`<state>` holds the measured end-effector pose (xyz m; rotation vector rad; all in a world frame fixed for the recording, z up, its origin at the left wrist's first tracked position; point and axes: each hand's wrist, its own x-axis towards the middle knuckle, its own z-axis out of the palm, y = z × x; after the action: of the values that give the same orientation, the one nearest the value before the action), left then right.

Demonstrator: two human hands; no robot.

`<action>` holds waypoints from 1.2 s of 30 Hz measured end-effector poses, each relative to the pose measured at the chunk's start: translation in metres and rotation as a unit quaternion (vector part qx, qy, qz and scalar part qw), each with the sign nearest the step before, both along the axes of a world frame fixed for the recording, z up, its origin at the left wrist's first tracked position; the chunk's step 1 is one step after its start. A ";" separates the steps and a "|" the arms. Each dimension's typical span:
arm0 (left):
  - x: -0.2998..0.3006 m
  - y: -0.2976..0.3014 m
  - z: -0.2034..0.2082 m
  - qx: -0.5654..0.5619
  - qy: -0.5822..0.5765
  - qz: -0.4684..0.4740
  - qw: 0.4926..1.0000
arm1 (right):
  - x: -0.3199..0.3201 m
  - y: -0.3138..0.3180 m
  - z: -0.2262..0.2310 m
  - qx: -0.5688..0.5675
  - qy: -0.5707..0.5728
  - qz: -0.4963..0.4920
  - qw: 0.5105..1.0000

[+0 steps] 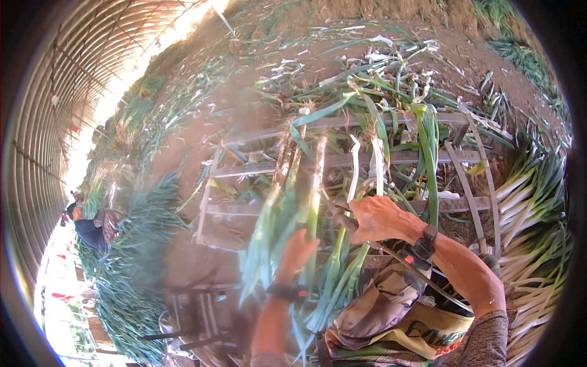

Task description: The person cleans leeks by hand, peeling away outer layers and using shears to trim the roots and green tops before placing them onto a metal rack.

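My right hand (385, 219) is closed around a dark nozzle (345, 217); a hose (449, 296) trails from below the hand toward the lower right. Left of it, my left hand (296, 251) is smeared by motion, so its grip cannot be made out. Long green onions (263, 235) lie across a metal rack beside and beyond that hand, roots pointing away from me. Another green onion (333, 269) with a white stalk lies between my hands. Green leaves (430, 159) hang over the rack beyond my right wrist.
The metal rack (348, 160) spans the middle, with peeled leaves and scraps (391, 67) heaped behind it. White-stalked green onions (529, 244) are piled at the right, and a leafy heap (131, 269) lies at the left. Another person (95, 229) is at the far left.
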<state>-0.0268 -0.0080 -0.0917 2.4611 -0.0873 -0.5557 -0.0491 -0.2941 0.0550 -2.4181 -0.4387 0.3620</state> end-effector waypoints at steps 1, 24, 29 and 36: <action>0.002 -0.001 0.002 -0.001 -0.002 0.001 1.000 | 0.006 -0.001 -0.005 -0.001 -0.002 0.001 1.000; 0.002 -0.018 0.010 0.036 -0.067 0.048 0.996 | 0.036 0.007 -0.030 -0.033 0.074 -0.037 0.996; 0.004 -0.014 0.004 0.036 -0.070 0.029 0.996 | 0.051 0.004 -0.036 -0.028 -0.021 -0.069 0.997; 0.018 -0.001 -0.001 -0.015 -0.099 -0.024 0.995 | 0.061 -0.004 -0.025 -0.047 0.053 -0.112 0.991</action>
<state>-0.0088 -0.0090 -0.0926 2.4836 -0.2343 -0.3256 0.0116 -0.2976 0.0297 -2.4933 -0.1032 0.4162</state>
